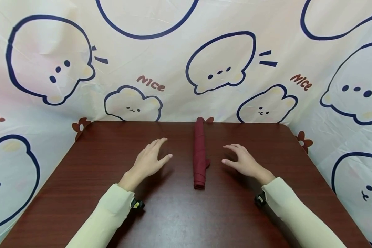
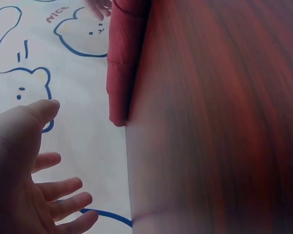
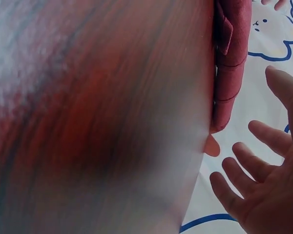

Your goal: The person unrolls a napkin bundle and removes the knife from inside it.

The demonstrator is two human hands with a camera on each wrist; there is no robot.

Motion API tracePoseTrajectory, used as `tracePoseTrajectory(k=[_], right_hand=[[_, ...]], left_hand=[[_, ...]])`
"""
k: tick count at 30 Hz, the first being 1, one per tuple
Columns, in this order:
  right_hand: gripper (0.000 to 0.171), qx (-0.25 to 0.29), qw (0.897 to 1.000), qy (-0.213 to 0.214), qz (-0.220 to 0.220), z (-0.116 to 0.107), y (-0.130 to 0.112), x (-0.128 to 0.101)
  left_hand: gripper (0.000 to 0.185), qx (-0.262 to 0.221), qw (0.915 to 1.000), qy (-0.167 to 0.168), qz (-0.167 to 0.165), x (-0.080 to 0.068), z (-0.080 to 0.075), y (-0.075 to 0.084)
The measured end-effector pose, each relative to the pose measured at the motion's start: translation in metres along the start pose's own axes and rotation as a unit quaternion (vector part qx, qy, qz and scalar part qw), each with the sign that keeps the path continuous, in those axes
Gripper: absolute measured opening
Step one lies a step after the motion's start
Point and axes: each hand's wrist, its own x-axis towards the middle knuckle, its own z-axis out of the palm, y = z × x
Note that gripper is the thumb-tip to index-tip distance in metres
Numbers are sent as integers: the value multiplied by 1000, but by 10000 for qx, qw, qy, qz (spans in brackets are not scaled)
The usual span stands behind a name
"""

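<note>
A dark red cloth rolled into a long, narrow tube (image 1: 199,155) lies on the reddish-brown wooden worktop (image 1: 173,213), running straight away from the person along the middle, its far end reaching the worktop's back edge. A small flap of fabric sticks out from the roll's right side about halfway along, so the roll looks only loosely closed there.

The left hand (image 1: 150,160) hovers just left of the roll, fingers extended and relaxed, thumb pointing toward the cloth — it grasps nothing and does not touch the roll. The right hand (image 1: 241,160) mirrors it just right of the roll, fingers loosely spread and a little bent, also holding nothing and apart from the fabric. The left wrist view confirms it: the left hand's fingers (image 2: 63,190) are splayed in the air, with the roll's end (image 2: 119,83) beyond them. In the right wrist view the fingers (image 3: 244,180) are likewise open, near the roll (image 3: 229,63) but clear of it.

With both hands released at equal remove on either side, the roll seems to rest under its own weight, lying flat and straight.

Behind the roll hangs a cream printed backdrop (image 1: 161,51) with blue-outlined cartoon animals and the word "Nice". Both arms wear pale cream sleeves (image 1: 111,210).
</note>
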Motion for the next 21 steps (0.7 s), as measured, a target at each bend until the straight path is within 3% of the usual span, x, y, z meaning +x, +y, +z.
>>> tracePoseTrajectory(k=[21], right_hand=[[56, 870, 9958, -288, 72, 6, -3, 9]], left_hand=[[62, -543, 9953, -627, 499, 10, 16, 27]])
